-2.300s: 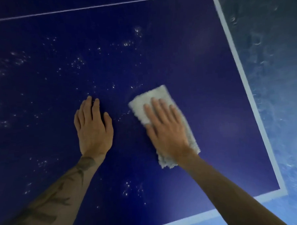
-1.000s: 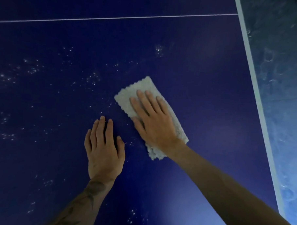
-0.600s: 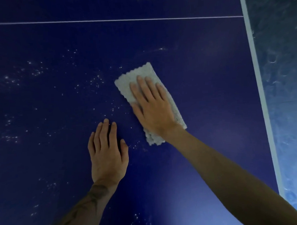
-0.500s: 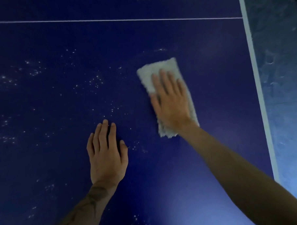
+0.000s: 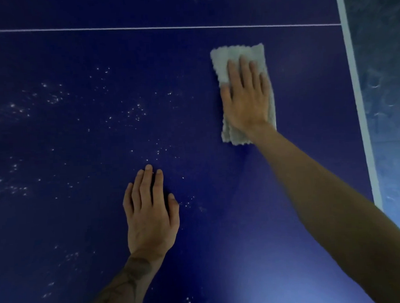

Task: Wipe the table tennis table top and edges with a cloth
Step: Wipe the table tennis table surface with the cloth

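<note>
Cloth [image 5: 236, 54] on table [image 5: 311, 105], under straight fingers [image 5: 244, 69] of right hand [image 5: 246, 103], left hand [image 5: 151, 220] flat, well apart

Right hand [image 5: 246, 101] lies flat on the cloth [image 5: 236, 56], far right on the table top [image 5: 306, 82], near the edge line [image 5: 357, 94]. Left hand [image 5: 150, 213] rests nearer and to its left. Centre line [image 5: 143, 27] runs beyond both; floor [image 5: 383, 74] lies right.
</note>
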The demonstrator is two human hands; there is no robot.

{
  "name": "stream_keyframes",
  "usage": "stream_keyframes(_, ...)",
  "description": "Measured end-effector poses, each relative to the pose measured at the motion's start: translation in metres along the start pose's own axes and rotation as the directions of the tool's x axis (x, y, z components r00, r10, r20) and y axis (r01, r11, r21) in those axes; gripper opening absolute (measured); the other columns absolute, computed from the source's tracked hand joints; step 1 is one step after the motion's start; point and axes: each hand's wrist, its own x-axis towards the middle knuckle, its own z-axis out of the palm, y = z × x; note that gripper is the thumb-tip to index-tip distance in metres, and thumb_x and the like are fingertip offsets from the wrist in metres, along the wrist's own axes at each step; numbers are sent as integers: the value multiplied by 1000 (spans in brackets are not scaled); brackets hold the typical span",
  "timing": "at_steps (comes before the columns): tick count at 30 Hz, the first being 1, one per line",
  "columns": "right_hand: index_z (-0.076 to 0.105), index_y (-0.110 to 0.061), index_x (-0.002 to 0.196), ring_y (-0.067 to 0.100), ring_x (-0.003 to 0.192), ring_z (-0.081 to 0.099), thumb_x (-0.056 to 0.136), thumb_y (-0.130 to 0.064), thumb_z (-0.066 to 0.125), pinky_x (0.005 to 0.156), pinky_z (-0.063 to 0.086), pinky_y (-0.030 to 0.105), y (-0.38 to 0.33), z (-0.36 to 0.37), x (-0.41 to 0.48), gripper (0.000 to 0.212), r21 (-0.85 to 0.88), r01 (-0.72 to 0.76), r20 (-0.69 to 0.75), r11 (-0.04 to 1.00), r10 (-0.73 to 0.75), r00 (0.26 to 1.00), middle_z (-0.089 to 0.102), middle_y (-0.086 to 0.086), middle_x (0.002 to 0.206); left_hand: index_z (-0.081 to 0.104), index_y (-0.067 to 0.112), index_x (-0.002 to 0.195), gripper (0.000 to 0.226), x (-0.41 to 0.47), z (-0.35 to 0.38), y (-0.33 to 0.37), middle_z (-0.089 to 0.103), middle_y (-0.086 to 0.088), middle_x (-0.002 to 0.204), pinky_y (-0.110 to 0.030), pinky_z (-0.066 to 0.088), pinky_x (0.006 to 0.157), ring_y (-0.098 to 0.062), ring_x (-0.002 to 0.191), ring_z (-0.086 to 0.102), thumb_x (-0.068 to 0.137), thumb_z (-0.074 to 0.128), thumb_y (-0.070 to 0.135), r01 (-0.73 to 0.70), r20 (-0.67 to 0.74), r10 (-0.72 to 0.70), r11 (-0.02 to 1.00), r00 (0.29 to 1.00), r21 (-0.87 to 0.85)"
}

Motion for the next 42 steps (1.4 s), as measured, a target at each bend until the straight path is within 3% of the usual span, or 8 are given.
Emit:
stream_keyframes(3,3,-19,172,30,166,-3,114,-46,18,134,0,52,-25,-2,29,65,35,-86,-4,996,87,996,-1,10,179,40,7,156,58,1,0,0,31,-13,167,-46,11,131,-32,154,31,105,36,35,5,11,-5,1000,1000,-4)
stream_keyframes(9,10,-23,172,28,166,4,114,-47,17,134,5,50,-38,12,-24,63,-80,361,65,929,-356,932,6,7,179,41,7,156,57,0,-1,-1,32,-14,167,-47,13,130,-33,155,30,106,36,34,-2,12,2,1000,1000,-16)
stream_keyframes(14,6,-20,172,30,166,0,114,-45,20,134,3,52,-6,-6,32,64,2,-45,-6,999,45,999,2,10,179,38,8,156,57,0,1,-1,29,-12,168,-45,10,131,-30,157,27,106,37,34,4,24,-3,1000,1000,-20)
stream_keyframes(16,4,-19,171,31,166,-3,114,-45,18,134,2,53,-27,-6,44,65,29,-70,-5,997,70,998,-1,11,179,38,9,157,57,0,1,-1,29,-12,168,-44,9,131,-30,156,27,105,36,35,9,32,-8,1000,999,-17)
stream_keyframes(22,8,-21,172,29,166,3,114,-47,15,134,5,50,-55,12,-28,63,-81,425,82,901,-419,904,4,8,180,39,9,157,58,1,-1,-1,30,-12,168,-45,11,131,-31,155,30,104,38,35,13,41,-14,1000,999,7)
stream_keyframes(29,3,-19,171,30,166,-3,115,-46,17,134,1,51,-48,6,18,64,33,-25,-17,999,26,1000,-1,10,179,36,10,157,58,0,1,-2,32,-12,167,-45,11,131,-29,156,28,105,38,35,2,21,-2,1000,1000,-3)
stream_keyframes(36,13,-20,172,29,166,7,115,-45,20,133,8,51,-72,29,-63,62,-59,388,29,920,-387,922,9,9,179,41,9,156,56,0,0,0,35,-13,166,-50,18,130,-31,155,31,105,40,32,-6,1,6,1000,1000,-23)
stream_keyframes(42,6,-19,172,30,166,0,115,-45,20,134,4,53,-52,18,-27,64,28,-59,-32,998,60,998,2,11,179,44,7,154,54,-1,-1,-1,37,-15,164,-50,19,129,-33,152,35,107,40,32,-24,-19,23,999,1000,-23)
